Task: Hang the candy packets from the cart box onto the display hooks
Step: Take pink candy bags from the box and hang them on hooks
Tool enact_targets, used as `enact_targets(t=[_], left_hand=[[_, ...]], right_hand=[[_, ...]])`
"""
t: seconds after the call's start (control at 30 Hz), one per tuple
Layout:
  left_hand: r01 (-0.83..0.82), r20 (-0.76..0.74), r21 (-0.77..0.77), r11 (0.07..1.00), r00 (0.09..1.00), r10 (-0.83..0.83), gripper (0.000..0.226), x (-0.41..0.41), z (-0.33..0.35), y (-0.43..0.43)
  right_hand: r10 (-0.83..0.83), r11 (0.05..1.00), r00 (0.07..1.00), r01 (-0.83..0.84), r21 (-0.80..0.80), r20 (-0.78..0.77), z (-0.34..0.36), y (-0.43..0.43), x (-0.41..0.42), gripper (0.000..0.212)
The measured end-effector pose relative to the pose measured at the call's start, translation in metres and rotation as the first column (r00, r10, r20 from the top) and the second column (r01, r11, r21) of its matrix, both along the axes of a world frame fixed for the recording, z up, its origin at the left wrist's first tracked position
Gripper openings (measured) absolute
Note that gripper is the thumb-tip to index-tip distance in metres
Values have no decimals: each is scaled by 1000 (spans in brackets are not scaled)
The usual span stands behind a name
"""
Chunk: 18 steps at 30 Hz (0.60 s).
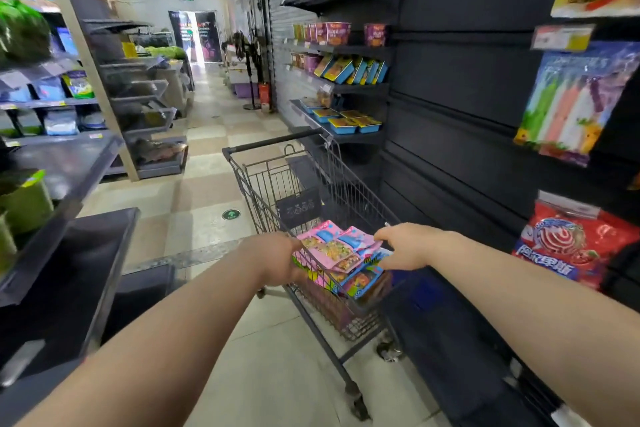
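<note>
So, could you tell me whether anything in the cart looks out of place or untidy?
The candy packets lie in a loose, fanned heap at the near end of the cart, tilted rather than squarely stacked, between the left hand and the right hand. Nothing looks spilled or torn.

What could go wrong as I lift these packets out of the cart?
The candy packets lie in a loose, fanned stack between the left hand and right hand; lower ones may slip out and fall.
The hanging red packet sits close by the right forearm; a quick swing rightward could knock it.
</note>
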<state>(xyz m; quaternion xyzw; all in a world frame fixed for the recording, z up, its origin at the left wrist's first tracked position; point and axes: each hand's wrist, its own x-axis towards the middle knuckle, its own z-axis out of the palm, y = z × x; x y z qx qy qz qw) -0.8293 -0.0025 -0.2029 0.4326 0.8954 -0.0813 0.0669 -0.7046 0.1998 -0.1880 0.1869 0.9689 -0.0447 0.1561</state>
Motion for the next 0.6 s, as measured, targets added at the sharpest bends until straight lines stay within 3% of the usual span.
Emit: enact_targets(t=[0.4,0.6], left_hand=[[-20,25,-84,996,999,22,57,-143,-28,115],[29,118,-118,993,993,-15,60,-180,-60,182]], right_hand=[[-12,990,998,20,-141,53,-51,114,-141,67],[-10,988,992,29,-148,125,-84,173,-178,65]])
